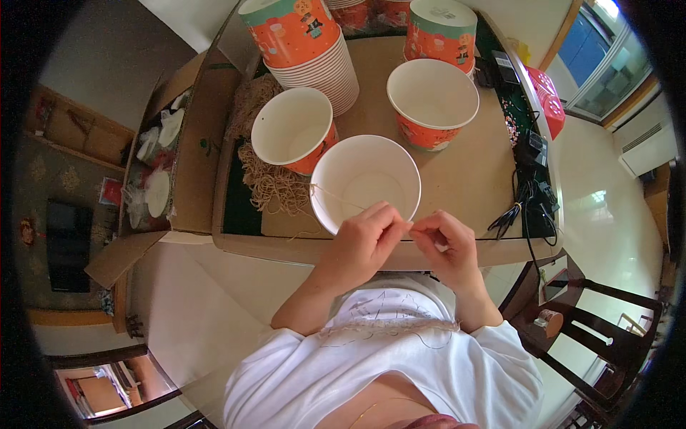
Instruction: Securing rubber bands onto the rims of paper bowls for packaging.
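- The left hand has the thumb and bent fingers pressed together, pinching a thin, fibrous strand of brown twine.
- The right hand is just beside it, thumb and forefinger pressed together at the tips; I cannot tell if the strand lies between them.
- The strand runs from the left rim of the near cup across its mouth to the left hand.
- This cup is wide, round and smooth white inside; the hands are at its near rim.
- Behind it stand the left cup and the right cup, with orange printed walls.
- The twine pile, rough and tangled, lies beside the left cup.
- Flat brown cardboard lies under the cups.
- Farther back, a stack of upside-down cups shows close, ring-like rims.
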Demonstrator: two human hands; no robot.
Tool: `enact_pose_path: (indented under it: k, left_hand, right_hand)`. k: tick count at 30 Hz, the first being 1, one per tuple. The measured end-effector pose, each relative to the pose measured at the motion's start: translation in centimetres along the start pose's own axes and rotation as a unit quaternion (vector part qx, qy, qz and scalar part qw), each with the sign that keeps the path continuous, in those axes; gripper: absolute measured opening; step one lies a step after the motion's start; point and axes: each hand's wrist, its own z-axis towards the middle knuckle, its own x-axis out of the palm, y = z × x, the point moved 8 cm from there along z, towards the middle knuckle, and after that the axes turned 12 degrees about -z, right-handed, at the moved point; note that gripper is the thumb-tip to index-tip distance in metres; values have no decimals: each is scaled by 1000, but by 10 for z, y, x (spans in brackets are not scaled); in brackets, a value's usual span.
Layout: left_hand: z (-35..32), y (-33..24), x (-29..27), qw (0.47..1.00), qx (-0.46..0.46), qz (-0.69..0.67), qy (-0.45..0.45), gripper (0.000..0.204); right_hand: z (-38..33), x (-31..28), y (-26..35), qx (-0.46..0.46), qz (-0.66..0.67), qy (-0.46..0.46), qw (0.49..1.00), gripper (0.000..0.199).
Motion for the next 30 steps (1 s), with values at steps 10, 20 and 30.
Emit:
enact_pose_path:
  k: [10,20,30]
  left_hand:
    - [0,2,4,1000,1,-30,-1,10]
    - [-2,5,0,997,-22,-75,-20,7]
    - [4,-1,6,998,-37,-40,-7,27]
  right_hand:
    - [0,0,-5,12,19,27,999,8]
    - [0,-4,-11,48,20,22,998,7]
    - [-3,-6,-26,75,92,-12,993,3]
